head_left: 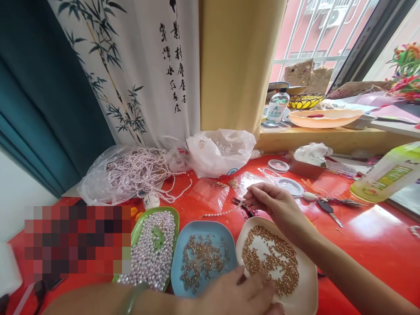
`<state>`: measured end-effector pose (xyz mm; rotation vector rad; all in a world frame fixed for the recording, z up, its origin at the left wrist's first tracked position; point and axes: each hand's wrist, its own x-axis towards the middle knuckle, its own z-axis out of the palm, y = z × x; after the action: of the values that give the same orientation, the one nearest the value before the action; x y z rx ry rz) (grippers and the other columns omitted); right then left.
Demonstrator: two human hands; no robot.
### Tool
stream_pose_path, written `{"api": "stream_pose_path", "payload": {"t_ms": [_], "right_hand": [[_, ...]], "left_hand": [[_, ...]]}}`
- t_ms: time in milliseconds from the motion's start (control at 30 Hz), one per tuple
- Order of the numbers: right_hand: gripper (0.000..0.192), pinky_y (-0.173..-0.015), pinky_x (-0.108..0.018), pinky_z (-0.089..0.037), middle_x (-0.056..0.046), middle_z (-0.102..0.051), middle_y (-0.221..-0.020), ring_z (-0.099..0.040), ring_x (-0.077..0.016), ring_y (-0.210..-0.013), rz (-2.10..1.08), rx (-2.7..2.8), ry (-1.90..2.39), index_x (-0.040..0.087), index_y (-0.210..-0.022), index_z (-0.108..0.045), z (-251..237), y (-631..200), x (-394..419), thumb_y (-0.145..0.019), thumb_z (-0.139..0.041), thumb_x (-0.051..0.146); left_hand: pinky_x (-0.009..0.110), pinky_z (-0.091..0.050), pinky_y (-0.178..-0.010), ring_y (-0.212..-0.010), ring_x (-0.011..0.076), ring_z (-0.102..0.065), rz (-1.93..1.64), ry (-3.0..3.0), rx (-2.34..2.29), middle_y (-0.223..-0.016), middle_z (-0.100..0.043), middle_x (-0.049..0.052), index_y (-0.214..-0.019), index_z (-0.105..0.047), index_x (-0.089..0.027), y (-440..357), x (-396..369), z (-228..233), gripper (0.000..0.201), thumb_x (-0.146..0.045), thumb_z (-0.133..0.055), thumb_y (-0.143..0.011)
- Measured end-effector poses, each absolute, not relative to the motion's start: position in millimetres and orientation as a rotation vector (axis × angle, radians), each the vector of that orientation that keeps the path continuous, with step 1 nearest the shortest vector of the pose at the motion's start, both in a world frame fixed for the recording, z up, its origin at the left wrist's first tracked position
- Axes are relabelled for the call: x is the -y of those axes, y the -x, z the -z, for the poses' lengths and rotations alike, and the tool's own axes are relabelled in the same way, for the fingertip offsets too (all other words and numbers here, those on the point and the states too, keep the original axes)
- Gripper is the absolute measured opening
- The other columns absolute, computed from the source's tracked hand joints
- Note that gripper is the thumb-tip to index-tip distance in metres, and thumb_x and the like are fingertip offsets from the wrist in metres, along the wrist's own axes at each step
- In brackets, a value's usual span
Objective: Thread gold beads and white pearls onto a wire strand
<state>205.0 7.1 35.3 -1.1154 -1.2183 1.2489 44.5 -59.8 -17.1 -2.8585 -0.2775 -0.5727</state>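
Observation:
My right hand (pixel 272 201) is closed in a pinch, holding the end of a thin strand of small white pearl beads (pixel 221 214). The strand hangs to the left of my fingers, above the red table. Low in the view my left hand (pixel 241 291), with a green bangle (pixel 134 297) on its wrist, reaches over the near left edge of a cream tray (pixel 310 280). Its fingers are slightly blurred and look apart, close to the gold beads (pixel 288 267) in the tray. Whether a bead touches the fingertips I cannot make out.
A blue tray (pixel 175 262) holds small metal-and-clear pieces; a green tray (pixel 176 214) holds pearl beads (pixel 147 258). Pliers (pixel 247 210), a key (pixel 330 213) and plastic lids (pixel 290 186) lie behind. Bead strands (pixel 138 168), a white bag (pixel 219 153) and a bottle (pixel 387 173) stand farther back.

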Motion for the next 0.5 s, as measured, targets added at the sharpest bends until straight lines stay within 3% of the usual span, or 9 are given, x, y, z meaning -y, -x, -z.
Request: {"api": "stream_pose_path", "payload": {"t_ms": [233,500], "right_hand": [[0.018,-0.062,-0.023,-0.046,-0.003,-0.061,-0.071,-0.058,-0.0111,-0.066,-1.251,1.234,1.122,0.016,-0.073,-0.057,-35.7,-204.7,-6.5,-0.073,-0.056,0.035],[0.018,-0.062,-0.021,-0.045,-0.003,-0.062,-0.075,-0.058,-0.0116,-0.07,-1.272,1.217,1.113,0.017,-0.076,-0.058,-36.3,-204.6,-6.1,-0.072,-0.057,0.034]], "left_hand": [[0.029,-0.042,-0.064,-0.084,0.0186,-0.057,0.368,2.832,0.291,-0.102,-0.06,0.012,-0.106,-0.051,-0.016,-46.4,55.8,31.2,0.028,-0.016,-0.037,-0.082],[0.035,-0.041,-0.07,-0.091,0.0258,-0.053,0.322,2.909,0.41,-0.1,-0.057,0.018,-0.113,-0.045,-0.008,-44.2,49.1,8.2,0.035,-0.021,-0.03,-0.083]]}}
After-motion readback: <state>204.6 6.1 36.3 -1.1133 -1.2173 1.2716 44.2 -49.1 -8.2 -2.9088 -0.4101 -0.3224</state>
